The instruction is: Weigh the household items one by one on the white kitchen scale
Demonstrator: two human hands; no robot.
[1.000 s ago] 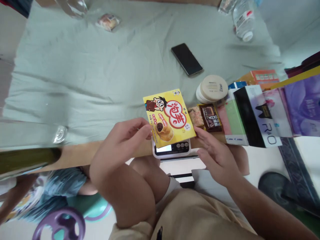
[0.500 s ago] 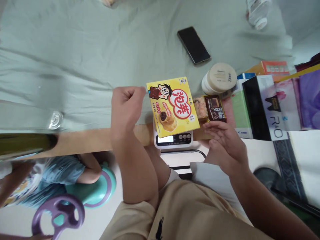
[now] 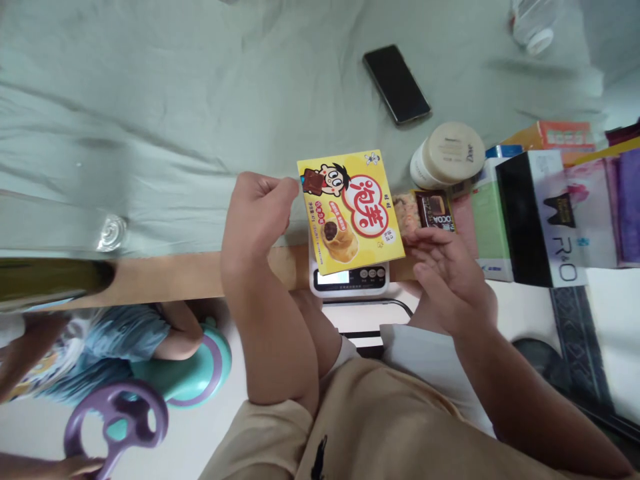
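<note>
A yellow snack box [image 3: 350, 210] with a cartoon figure and cream puff picture lies on a small white kitchen scale [image 3: 367, 287] at the table edge. The scale's display is lit, its platform mostly covered by the box. My left hand [image 3: 260, 217] is curled into a fist against the box's left side, thumb at its edge; whether they touch is unclear. Palm up, my right hand [image 3: 453, 277] rests near the box's lower right corner with fingers loosely apart. Beyond its fingertips sit a brown cocoa snack packet [image 3: 435, 212] and a pinkish crumbly snack [image 3: 407, 212].
A white Dove jar [image 3: 447, 157], a black phone [image 3: 397, 85] and a clear bottle [image 3: 535, 30] stand or lie farther back. Several boxes, including a black-and-white box [image 3: 537, 217], line the right. At lower left, another person sits by a purple toy steering wheel [image 3: 117, 427].
The view has shifted slightly, moving tabletop things rightward. My right hand has come a little closer to the box's right edge, and my left fist stays beside its left edge.
</note>
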